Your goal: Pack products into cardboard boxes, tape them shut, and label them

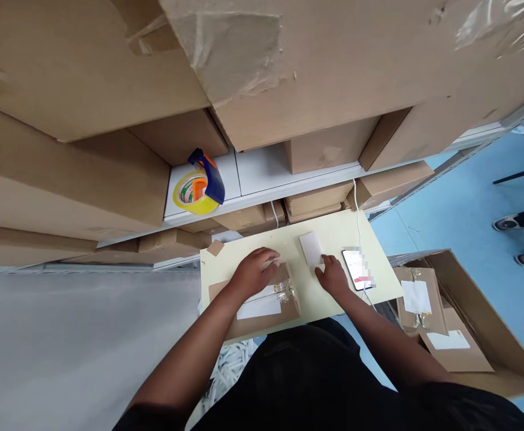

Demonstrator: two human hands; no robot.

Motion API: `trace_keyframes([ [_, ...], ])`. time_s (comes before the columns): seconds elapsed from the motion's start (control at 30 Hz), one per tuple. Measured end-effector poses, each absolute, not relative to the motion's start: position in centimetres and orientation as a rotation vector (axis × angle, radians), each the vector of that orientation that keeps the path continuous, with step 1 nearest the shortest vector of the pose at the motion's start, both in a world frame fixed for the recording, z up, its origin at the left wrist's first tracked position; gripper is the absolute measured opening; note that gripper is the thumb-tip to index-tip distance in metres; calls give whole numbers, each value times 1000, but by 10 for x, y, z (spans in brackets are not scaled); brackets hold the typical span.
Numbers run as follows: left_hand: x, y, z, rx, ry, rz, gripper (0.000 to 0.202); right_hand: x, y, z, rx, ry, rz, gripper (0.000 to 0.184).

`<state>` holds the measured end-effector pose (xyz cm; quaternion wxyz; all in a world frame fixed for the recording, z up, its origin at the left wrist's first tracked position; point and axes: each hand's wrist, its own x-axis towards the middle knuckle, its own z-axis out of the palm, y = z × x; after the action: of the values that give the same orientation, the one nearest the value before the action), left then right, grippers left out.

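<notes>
My left hand (256, 270) lies with fingers curled over the top edge of a brown cardboard mailer (262, 311) that bears a white label (259, 307); something clear and shiny sits at its flap. My right hand (332, 274) rests on the pale yellow table (329, 230), its fingertips touching the lower edge of a white card (311, 248). A phone (357, 269) on a white cable lies just to the right of that hand.
A yellow tape roll in a blue and orange dispenser (200, 185) sits on the white shelf behind the table. Large cardboard boxes (315, 66) crowd the shelves above. An open carton (468, 335) with labelled mailers stands at the right. Another person's shoes (508, 224) are at far right.
</notes>
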<state>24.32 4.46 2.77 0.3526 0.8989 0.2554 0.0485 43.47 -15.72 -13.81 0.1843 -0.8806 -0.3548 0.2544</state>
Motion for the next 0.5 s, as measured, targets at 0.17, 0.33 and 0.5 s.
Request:
trace_keyframes([
  [0.17,338,65,-21,2469,532,-366,28,426,-189,-136,-2536,-962,663,57],
  [0.33,405,71,-80,2613,491,-787,35,420,-200,-136,-2359,-954,797,54],
  [0.5,433,78,-114,2669,452,-824,45,404,-206,-140,-2197,-989,988,45],
])
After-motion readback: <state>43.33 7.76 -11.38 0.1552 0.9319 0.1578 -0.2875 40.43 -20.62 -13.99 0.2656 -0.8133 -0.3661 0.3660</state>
